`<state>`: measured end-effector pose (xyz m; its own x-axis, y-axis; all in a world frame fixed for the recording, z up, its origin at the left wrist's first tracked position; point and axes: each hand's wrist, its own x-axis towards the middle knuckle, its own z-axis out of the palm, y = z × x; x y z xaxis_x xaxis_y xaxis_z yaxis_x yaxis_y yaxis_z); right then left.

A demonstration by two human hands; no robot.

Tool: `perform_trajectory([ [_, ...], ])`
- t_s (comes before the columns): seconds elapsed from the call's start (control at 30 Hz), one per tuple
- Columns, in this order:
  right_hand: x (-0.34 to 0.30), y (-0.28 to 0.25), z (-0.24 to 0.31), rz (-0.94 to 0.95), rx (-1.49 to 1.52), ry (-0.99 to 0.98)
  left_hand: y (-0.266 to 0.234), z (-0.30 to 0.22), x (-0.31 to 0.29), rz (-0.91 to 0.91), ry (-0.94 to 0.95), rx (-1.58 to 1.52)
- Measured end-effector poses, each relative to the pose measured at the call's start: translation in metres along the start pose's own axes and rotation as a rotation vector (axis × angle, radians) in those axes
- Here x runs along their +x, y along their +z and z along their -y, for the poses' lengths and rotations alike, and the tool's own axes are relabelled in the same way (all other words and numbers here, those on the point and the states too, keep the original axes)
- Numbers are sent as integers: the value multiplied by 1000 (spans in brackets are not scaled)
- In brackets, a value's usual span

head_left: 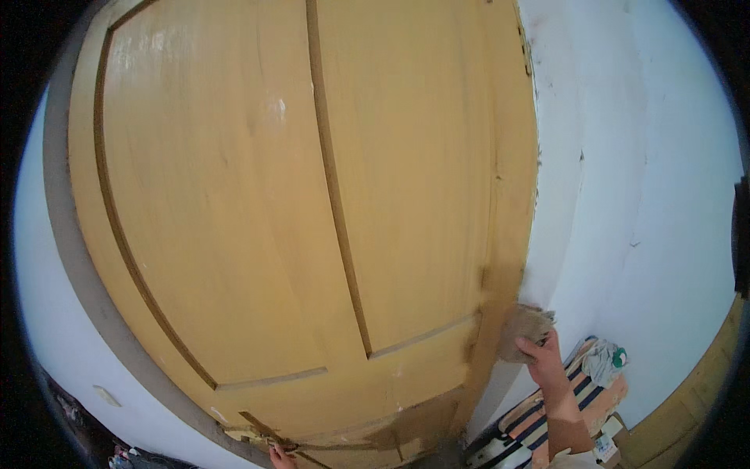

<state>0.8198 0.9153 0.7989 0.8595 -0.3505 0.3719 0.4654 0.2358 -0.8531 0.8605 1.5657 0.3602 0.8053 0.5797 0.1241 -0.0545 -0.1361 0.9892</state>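
Observation:
A tall yellow-brown panelled door [422,195] fills most of the view. My right hand [542,356] is closed around a brown, folded rag [522,332], which lies against the door's right edge where it meets the white frame. At the lower edge of the view, my left hand [282,457] shows only in part. Its fingers are curled at the metal door handle [266,441] and seem to grip it; the rest of this hand is cut off.
White wall [664,195] runs along the right side, with chips and stains near the door frame. Below my right arm lies a striped cloth [539,418] in orange, dark and white, with a pale bundle [603,362] on it. A light switch [106,395] sits on the left wall.

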Motion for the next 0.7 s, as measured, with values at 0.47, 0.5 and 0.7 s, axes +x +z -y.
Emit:
perform_trajectory([
  [0.47, 118, 103, 197, -153, -655, -723, 23, -34, -11, 283, -73, -79],
  [0.5, 130, 105, 217, -163, -717, -714, 27, -41, -14, 315, -72, -106],
  [0.7, 229, 147, 310, -211, -772, -995, 8, -38, -15, 237, -65, -103],
])
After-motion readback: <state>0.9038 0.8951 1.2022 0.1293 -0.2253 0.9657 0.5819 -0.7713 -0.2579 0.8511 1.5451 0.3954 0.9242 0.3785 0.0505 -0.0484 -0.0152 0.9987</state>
